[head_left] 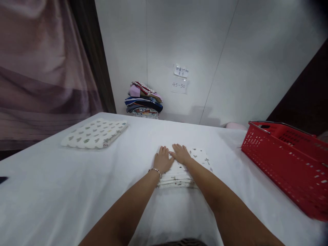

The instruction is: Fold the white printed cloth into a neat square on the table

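A white cloth [179, 177] with small grey and green prints lies folded in several layers on the white-covered table [123, 201]. My left hand [163, 160], with a bracelet at its wrist, rests flat on the left part of the cloth. Close beside it my right hand [181, 154] lies flat on the cloth's top, fingers stretched forward. The thumbs nearly meet. Neither hand grips anything. My hands and right forearm hide part of the cloth.
Another folded white cloth [94, 134] with grey-green prints lies at the table's far left. A red plastic basket [287, 164] stands at the right. Beyond the far edge rises a stack of folded fabrics [144, 99] against the wall. Paper signs [179, 85] hang there.
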`<act>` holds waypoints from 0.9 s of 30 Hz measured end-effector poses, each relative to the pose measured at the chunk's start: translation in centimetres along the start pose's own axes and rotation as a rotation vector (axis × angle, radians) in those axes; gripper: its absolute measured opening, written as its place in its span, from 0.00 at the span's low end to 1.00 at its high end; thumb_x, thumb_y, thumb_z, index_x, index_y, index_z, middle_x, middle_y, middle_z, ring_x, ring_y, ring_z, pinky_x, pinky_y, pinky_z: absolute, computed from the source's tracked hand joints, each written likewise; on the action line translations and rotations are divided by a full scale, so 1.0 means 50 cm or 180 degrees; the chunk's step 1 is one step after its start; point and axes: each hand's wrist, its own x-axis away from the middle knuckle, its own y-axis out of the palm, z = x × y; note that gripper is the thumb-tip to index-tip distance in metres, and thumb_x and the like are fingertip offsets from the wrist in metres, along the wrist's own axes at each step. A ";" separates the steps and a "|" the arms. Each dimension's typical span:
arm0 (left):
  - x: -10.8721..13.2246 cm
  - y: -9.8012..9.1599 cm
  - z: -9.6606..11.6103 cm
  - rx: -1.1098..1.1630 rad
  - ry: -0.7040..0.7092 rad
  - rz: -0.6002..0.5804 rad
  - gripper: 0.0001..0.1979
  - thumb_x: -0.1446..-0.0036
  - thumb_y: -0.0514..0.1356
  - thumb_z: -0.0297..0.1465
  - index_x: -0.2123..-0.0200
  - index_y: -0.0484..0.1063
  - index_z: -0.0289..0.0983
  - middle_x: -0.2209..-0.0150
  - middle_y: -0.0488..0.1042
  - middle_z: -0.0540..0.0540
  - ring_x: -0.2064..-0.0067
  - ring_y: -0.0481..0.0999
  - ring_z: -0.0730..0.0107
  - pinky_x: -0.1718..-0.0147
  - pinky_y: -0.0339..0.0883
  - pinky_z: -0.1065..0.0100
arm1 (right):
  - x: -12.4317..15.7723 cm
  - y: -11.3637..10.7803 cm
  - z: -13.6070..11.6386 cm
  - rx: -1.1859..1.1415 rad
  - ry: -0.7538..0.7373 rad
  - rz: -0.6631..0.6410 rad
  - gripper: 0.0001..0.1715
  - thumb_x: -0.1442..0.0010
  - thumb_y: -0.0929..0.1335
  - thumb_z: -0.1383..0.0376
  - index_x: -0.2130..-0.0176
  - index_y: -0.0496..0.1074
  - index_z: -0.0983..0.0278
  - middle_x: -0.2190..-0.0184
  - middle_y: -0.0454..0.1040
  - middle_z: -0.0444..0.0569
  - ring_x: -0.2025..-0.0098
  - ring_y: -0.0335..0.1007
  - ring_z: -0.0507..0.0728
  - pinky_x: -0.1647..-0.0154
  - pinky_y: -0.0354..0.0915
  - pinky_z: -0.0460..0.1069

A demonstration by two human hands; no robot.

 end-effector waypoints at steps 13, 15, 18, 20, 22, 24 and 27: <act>0.007 -0.014 -0.001 0.0187 -0.0050 -0.0199 0.30 0.44 0.45 0.44 0.41 0.53 0.37 0.36 0.45 0.45 0.35 0.38 0.58 0.43 0.45 0.51 | 0.110 -0.038 0.008 0.0011 0.0454 -0.0298 0.36 0.39 0.53 0.46 0.39 0.51 0.61 0.35 0.41 0.53 0.35 0.32 0.62 0.40 0.35 0.63; 0.006 -0.014 -0.002 0.0204 -0.0047 -0.0241 0.30 0.44 0.45 0.44 0.40 0.52 0.37 0.35 0.44 0.45 0.35 0.37 0.59 0.42 0.44 0.51 | 0.176 -0.038 0.036 -0.0089 0.0486 -0.0421 0.36 0.39 0.53 0.46 0.39 0.50 0.61 0.35 0.41 0.53 0.35 0.33 0.62 0.40 0.35 0.63; 0.004 -0.019 -0.002 0.0290 -0.0047 -0.0298 0.30 0.44 0.45 0.44 0.40 0.52 0.37 0.35 0.43 0.45 0.35 0.37 0.58 0.42 0.43 0.50 | 0.277 -0.028 0.088 -0.0158 0.0709 -0.0406 0.34 0.39 0.53 0.46 0.39 0.51 0.59 0.35 0.42 0.51 0.35 0.33 0.61 0.40 0.34 0.63; 0.008 -0.027 -0.002 0.0383 -0.0030 -0.0403 0.30 0.44 0.46 0.44 0.40 0.52 0.38 0.35 0.42 0.45 0.35 0.36 0.58 0.42 0.42 0.50 | 0.332 -0.018 0.119 -0.0245 0.0886 -0.0270 0.32 0.39 0.53 0.47 0.40 0.53 0.57 0.36 0.44 0.48 0.35 0.34 0.61 0.40 0.35 0.64; 0.020 -0.036 -0.001 0.0452 0.0008 -0.0482 0.31 0.44 0.47 0.44 0.40 0.52 0.38 0.35 0.41 0.44 0.35 0.35 0.58 0.41 0.40 0.50 | 0.373 -0.008 0.142 -0.0450 0.0981 -0.0088 0.32 0.38 0.53 0.48 0.40 0.55 0.59 0.36 0.45 0.48 0.35 0.34 0.60 0.38 0.38 0.61; 0.043 -0.044 -0.001 0.0497 0.0058 -0.0531 0.30 0.44 0.47 0.45 0.41 0.53 0.38 0.35 0.40 0.44 0.35 0.34 0.57 0.41 0.39 0.50 | 0.401 -0.002 0.155 -0.0786 0.1044 0.0108 0.33 0.39 0.54 0.48 0.41 0.57 0.62 0.36 0.45 0.48 0.35 0.36 0.58 0.37 0.40 0.55; 0.093 -0.053 -0.007 0.0617 0.0133 -0.0539 0.30 0.44 0.47 0.45 0.41 0.55 0.38 0.35 0.42 0.44 0.35 0.35 0.58 0.41 0.39 0.53 | 0.420 -0.005 0.159 -0.1301 0.1179 0.0378 0.35 0.40 0.56 0.47 0.42 0.59 0.64 0.37 0.48 0.48 0.36 0.42 0.57 0.37 0.42 0.51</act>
